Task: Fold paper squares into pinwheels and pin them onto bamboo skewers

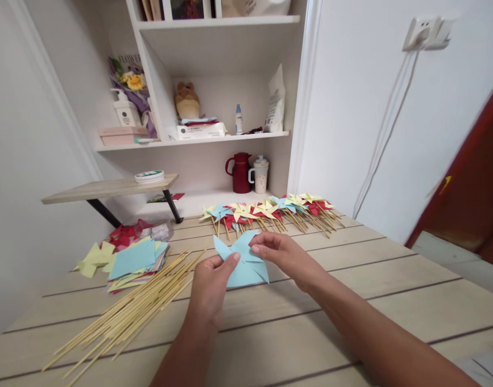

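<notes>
Between my hands is a light blue paper pinwheel (248, 273), its slit corners partly folded inward. My left hand (214, 277) pinches it near the centre, thumb on top. At its upper right, the thumb and fingers of my right hand (276, 250) are closed on a raised corner of the same paper. The paper's underside and the fingertips behind it are hidden. To the left of my left hand lies a loose bundle of thin wooden sticks (137, 306). Beyond it sits a stack of coloured paper squares (133, 258), light blue on top.
Finished pinwheels on sticks (266, 210) lie in a row along the back of the slatted table (311, 333). A yellow folded paper (95, 258) and red paper pieces (127, 234) are at the left. A small raised stand (109, 188) and a red jug (242, 173) stand behind.
</notes>
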`<move>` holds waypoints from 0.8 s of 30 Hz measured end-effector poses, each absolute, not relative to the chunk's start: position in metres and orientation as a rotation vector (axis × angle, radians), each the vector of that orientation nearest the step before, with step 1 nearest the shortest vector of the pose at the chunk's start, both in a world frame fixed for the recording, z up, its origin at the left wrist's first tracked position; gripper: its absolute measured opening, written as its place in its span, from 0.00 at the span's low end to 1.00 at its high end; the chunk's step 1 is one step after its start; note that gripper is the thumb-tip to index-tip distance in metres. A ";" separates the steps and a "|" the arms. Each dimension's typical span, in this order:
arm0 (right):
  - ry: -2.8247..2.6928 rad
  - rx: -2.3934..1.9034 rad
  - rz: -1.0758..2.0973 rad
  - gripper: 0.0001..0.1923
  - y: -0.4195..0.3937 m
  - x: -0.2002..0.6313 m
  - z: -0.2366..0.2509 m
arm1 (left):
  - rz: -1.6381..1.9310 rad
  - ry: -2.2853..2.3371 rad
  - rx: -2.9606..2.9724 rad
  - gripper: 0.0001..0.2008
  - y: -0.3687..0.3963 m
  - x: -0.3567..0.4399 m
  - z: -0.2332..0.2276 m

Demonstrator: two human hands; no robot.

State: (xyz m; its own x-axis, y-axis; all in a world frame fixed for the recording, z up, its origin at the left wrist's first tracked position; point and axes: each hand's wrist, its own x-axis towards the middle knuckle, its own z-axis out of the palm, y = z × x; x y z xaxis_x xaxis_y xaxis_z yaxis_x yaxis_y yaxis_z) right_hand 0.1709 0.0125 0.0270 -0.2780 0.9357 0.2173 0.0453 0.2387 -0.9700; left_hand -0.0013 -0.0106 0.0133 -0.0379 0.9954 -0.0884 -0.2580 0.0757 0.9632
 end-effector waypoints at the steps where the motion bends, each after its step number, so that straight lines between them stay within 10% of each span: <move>1: -1.564 -0.961 1.195 0.14 0.013 0.171 0.026 | 1.300 1.085 0.932 0.18 -0.010 -0.001 0.013; 24: -1.568 -0.889 1.180 0.14 0.013 0.166 0.020 | 1.307 1.031 0.923 0.20 -0.011 0.002 0.010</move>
